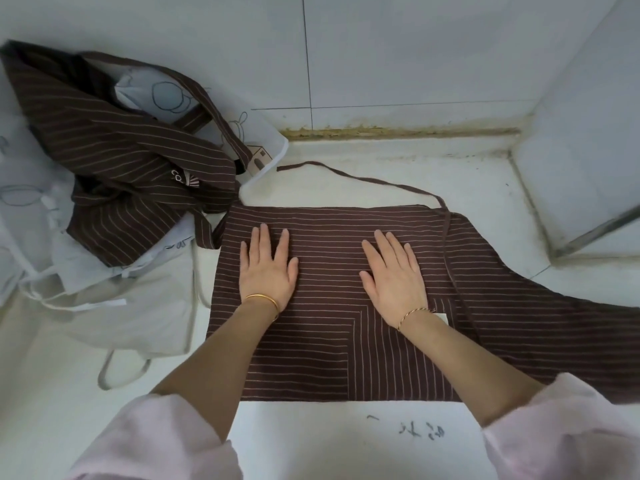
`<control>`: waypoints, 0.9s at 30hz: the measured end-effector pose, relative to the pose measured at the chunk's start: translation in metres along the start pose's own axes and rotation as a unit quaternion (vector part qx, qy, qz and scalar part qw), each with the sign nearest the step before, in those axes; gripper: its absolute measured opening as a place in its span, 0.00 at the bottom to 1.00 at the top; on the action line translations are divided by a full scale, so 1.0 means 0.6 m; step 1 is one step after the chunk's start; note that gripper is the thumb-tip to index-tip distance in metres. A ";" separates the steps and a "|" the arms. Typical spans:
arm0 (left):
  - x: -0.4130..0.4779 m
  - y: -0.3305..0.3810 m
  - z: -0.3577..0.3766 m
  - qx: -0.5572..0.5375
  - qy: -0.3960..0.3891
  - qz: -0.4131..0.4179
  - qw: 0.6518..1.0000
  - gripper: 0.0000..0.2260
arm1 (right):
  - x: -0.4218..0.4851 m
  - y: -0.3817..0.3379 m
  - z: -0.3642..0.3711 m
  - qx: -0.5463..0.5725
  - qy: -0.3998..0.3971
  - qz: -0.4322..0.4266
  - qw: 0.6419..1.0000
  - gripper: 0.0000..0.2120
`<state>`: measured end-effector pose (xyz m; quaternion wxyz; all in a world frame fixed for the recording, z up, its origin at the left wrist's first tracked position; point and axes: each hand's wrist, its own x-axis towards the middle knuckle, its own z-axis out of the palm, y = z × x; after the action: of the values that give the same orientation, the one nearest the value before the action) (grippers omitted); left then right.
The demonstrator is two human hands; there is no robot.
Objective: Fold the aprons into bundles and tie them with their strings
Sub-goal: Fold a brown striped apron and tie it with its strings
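Observation:
A brown striped apron (325,348) lies spread flat on the white counter (346,441), folded over on itself, its bib end trailing off to the right. My left hand (268,268) and my right hand (394,275) press flat on its upper half, palms down, fingers apart, holding nothing. One brown string (360,180) curls across the counter behind the apron, and another string (453,268) runs down over the cloth to the right of my right hand.
A heap of aprons sits at the left: a crumpled brown striped one (114,157) on top of white printed ones (104,306) with loose white ties (121,372). A tiled wall (398,57) backs the counter, and a raised white ledge (581,150) stands at the right.

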<state>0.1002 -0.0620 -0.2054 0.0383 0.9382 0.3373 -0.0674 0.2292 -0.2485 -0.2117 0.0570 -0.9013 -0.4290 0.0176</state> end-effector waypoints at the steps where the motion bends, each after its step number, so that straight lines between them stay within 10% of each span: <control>1: 0.000 0.018 -0.004 -0.003 0.026 0.032 0.999 0.26 | -0.007 0.001 -0.002 0.002 0.018 0.007 1.000 0.24; 4: -0.007 0.088 -0.005 -0.002 0.025 0.193 0.981 0.25 | -0.031 0.002 -0.009 0.040 0.056 0.015 0.998 0.24; 8: 0.006 0.122 -0.017 0.017 0.016 0.179 0.984 0.21 | -0.056 0.034 -0.045 0.004 0.141 0.129 0.982 0.22; 12: 0.029 0.189 -0.052 0.003 0.044 0.246 0.968 0.17 | -0.072 0.064 -0.078 -0.015 -0.029 0.314 0.949 0.20; 17: 0.055 0.265 -0.071 0.011 -0.130 0.246 0.960 0.31 | -0.055 0.110 -0.102 0.093 -0.180 0.337 0.920 0.11; 19: 0.063 0.266 -0.075 0.027 -0.168 0.234 0.957 0.36 | -0.029 0.139 -0.141 0.341 -0.258 0.392 0.814 0.08; 21: 0.065 0.262 -0.077 0.044 -0.190 0.234 0.952 0.37 | 0.002 0.161 -0.179 0.608 -0.265 0.419 0.620 0.03; 24: 0.064 0.259 -0.078 0.048 -0.202 0.230 0.951 0.39 | 0.071 0.186 -0.223 0.860 -0.055 0.354 0.362 0.12; 26: 0.062 0.256 -0.078 0.043 -0.206 0.221 0.952 0.40 | 0.113 0.202 -0.249 0.912 0.072 0.290 0.283 0.24; 27: 0.063 0.254 -0.078 0.035 -0.208 0.218 0.953 0.40 | 0.131 0.208 -0.259 0.902 0.089 0.287 0.311 0.31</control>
<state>0.2312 -0.1502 -0.1611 0.0885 0.9547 0.1070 -0.2632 0.3878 -0.2792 -0.0707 0.8635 -0.3540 0.1460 0.3282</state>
